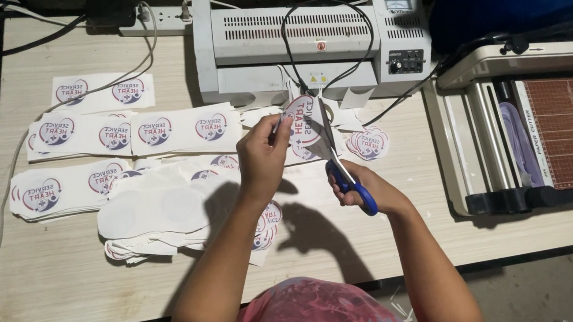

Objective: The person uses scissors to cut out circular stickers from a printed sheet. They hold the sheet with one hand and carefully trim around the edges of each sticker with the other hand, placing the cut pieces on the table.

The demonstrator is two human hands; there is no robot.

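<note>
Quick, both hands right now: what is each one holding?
Left hand: closed, pinching the round printed sticker sheet.
Right hand: closed on the blue-handled scissors, blades at the sticker.

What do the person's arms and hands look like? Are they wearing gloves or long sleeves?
No gloves and no long sleeves. The left hand and the right hand are both bare, and both forearms are uncovered all the way down. No watch, bracelet or ring shows on either. The only clothing in view is a pink top with a grey and white print, at the bottom of the picture.
</note>
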